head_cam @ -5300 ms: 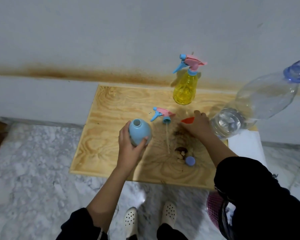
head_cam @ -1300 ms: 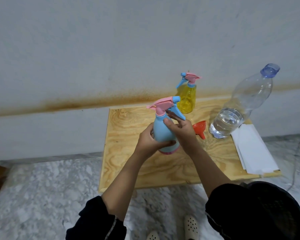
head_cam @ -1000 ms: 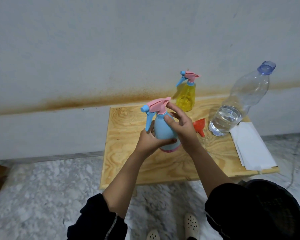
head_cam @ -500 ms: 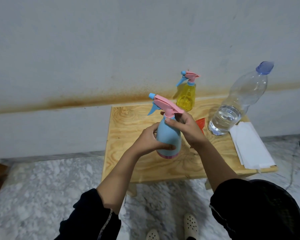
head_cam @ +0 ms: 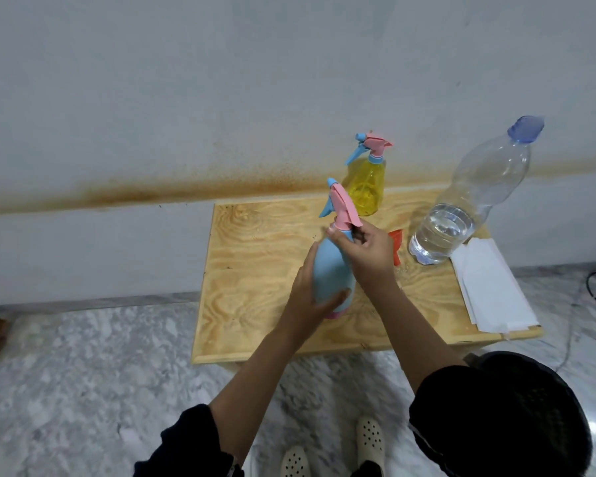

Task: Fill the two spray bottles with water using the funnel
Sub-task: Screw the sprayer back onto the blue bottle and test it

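— Over the middle of the wooden table (head_cam: 255,270), what are the hands doing?

— The left hand (head_cam: 310,304) wraps round the body of the blue spray bottle (head_cam: 331,270), holding it upright. The right hand (head_cam: 365,256) pinches the collar just under the pink spray head (head_cam: 343,208). I cannot tell whether the base touches the wood.

— What has changed?

— A few seconds ago the blue bottle was open, with its spray head lying loose on the table. Now the head sits on the neck. Within the last second or so its nozzle has swung from the right, round by the left, to point toward the wall. It appears to be being screwed down.

— And the rest?

— The yellow spray bottle (head_cam: 365,191) stands capped at the back edge. The red funnel (head_cam: 395,246) lies just right of the hands, beside a big water bottle (head_cam: 461,208) that is mostly empty. White paper (head_cam: 489,290) lies along the right edge. Filling seems finished, and closing this bottle is likely the last step.
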Demonstrator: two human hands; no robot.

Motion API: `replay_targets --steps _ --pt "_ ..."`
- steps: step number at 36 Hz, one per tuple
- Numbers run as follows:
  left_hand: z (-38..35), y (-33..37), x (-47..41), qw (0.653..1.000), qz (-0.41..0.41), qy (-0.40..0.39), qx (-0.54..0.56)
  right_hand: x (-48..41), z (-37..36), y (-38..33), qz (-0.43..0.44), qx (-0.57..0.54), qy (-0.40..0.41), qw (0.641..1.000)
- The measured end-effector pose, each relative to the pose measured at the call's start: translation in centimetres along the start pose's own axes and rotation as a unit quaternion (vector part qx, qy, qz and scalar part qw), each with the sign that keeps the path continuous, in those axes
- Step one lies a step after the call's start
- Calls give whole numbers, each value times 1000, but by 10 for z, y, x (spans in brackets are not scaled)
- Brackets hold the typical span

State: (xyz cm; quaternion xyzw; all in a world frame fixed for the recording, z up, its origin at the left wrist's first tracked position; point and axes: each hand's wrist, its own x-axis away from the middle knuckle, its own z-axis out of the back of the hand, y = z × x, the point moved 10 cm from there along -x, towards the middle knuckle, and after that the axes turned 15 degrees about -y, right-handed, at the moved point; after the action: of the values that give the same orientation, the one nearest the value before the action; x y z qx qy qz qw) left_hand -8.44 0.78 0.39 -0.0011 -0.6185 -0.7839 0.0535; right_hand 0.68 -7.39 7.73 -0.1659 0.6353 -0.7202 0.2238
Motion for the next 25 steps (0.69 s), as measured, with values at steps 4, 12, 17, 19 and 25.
replay_targets --steps 4,12,17,19,25 --pt "-3 2 9 998 -15 32 -44 -1 6 9 -7 -8 23 1000" --pt "-7 -14 11 995 10 72 -67 -1 1 15 -24 60 46 997" --pt "-10 -30 22 995 48 85 -27 -5 -11 20 -25 133 -8 991" --pt "-11 -34 25 994 55 94 -2 -6 -18 23 -20 156 -44 987" --pt "-22 -42 31 990 73 93 74 -14 -41 53 -54 142 -141 978"
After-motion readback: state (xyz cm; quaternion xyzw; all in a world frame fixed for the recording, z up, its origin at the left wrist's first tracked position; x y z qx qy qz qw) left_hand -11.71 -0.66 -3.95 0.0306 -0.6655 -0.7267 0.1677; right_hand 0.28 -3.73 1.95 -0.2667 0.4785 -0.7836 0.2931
